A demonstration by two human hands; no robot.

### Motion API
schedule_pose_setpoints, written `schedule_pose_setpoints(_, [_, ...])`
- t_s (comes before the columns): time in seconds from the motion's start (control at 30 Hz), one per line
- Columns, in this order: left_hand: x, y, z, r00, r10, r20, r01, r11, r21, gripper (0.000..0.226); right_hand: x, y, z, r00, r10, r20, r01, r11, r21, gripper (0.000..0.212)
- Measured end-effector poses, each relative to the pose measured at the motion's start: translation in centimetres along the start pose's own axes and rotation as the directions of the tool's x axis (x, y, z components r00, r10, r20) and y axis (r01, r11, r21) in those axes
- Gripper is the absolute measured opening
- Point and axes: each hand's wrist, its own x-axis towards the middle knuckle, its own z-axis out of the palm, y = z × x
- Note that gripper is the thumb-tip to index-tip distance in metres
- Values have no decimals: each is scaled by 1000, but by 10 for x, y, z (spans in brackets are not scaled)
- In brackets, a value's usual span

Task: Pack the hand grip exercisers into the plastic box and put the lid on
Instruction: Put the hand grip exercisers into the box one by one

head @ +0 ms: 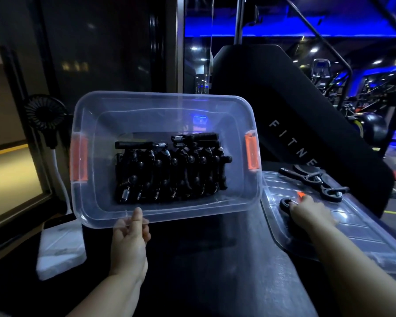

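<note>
The left hand [129, 239] pinches the near rim of the plastic box [165, 97], which holds packed black hand grip exercisers [172, 170]. The right hand [309, 213] grips one exerciser [285, 204] lying on the lid [352, 227] just beside the box, near other loose exercisers [316, 181].

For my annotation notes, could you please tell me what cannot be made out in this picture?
Head view:
- Packed hand grip exercisers in the plastic box: count unclear; they overlap, dark and dim.
- Exerciser under the right hand: mostly covered by that hand.
- Lid: right end cut off by the frame edge.
</note>
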Motion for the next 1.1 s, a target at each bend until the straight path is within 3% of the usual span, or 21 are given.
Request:
schedule_pose_setpoints(0.37, [-1, 0, -1, 1000, 9, -2, -9, 1000, -19, 20, -6, -1, -2, 1000, 11, 0, -11, 999, -32, 72])
schedule_pose_setpoints(0.53, [0, -1, -1, 1000, 18, -9, -18, 1000, -18, 22, -9, 3, -8, 999, -37, -5, 37, 999, -27, 67])
schedule_pose_setpoints(0.67, [1, -1, -1, 1000, 21, 1, -21, 1000, -8, 22, -11, -3, -16, 995, -98, -25, 97, 995, -34, 76])
schedule_pose_setpoints(0.83, [-1, -1, -1, 1000, 21, 1, -21, 1000, 3, 21, -18, -18, -34, 984, -169, -54, 161, 978, -133, 58])
schedule_pose_setpoints(0.93, [-1, 0, -1, 1000, 24, 0, -24, 1000, 8, 21, -17, -23, -41, 975, -219, 32, 221, 958, -183, 46])
schedule_pose_setpoints(1.03, [-1, 0, -2, 1000, 20, 8, -20, 999, 28, 20, -13, -25, -53, 960, -270, 76, 280, 918, -281, 20])
schedule_pose_setpoints(1.1, [-1, -1, -2, 1000, 16, 9, -16, 999, 32, 19, -12, -28, -62, 926, -346, 150, 377, 839, -393, 23])
